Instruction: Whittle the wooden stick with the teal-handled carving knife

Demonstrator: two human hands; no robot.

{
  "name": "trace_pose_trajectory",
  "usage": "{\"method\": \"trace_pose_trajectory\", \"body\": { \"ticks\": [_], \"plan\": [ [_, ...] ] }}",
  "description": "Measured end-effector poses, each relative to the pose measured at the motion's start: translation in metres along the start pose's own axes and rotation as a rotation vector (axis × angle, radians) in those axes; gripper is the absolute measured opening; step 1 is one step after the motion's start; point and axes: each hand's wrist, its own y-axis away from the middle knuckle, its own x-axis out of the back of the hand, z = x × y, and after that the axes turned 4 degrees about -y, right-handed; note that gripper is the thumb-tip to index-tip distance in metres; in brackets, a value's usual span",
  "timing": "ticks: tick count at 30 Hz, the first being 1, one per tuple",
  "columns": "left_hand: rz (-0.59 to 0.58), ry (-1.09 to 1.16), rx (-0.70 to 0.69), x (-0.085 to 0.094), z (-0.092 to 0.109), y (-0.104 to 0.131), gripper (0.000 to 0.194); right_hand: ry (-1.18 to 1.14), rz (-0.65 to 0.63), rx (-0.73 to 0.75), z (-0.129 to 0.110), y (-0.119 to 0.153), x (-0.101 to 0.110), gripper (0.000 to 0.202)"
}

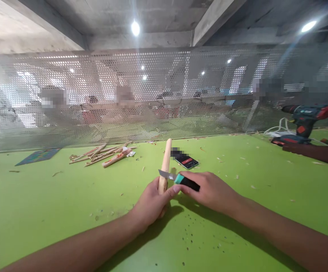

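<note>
My left hand (151,200) is wrapped round the lower end of a pale, peeled wooden stick (166,156), which points up and away from me. In my right hand (213,189) is a utility knife (188,181) with a black and teal handle. Its bare blade lies across the stick just above my left fingers. My left thumb reaches over to the knife's handle near my right fingers. Behind the stick, a phone (188,161) lies face up on the green table (67,204).
Several wood strips (96,154) and a thicker stick piece (117,158) lie at the back left, beside a dark patterned sheet (38,156). At right stand a cordless drill (305,121) and a brown block (309,152). A perforated metal screen (152,124) borders the table; shavings are scattered about.
</note>
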Motion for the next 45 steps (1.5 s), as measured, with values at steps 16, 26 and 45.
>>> {"method": "trace_pose_trajectory", "body": {
  "ticks": [16, 26, 45],
  "plan": [
    [0.067, -0.044, 0.023, -0.004, 0.000, -0.001, 0.048, 0.196, 0.088, -0.113, -0.008, 0.003, -0.003, 0.031],
    [0.081, -0.095, 0.072, -0.004, 0.007, -0.001, 0.039, 0.254, 0.197, -0.073, 0.013, -0.002, -0.002, 0.049],
    [-0.030, 0.025, 0.099, -0.004, 0.004, 0.004, 0.030, -0.013, -0.015, 0.088, 0.017, 0.001, 0.003, 0.042]
  ]
}}
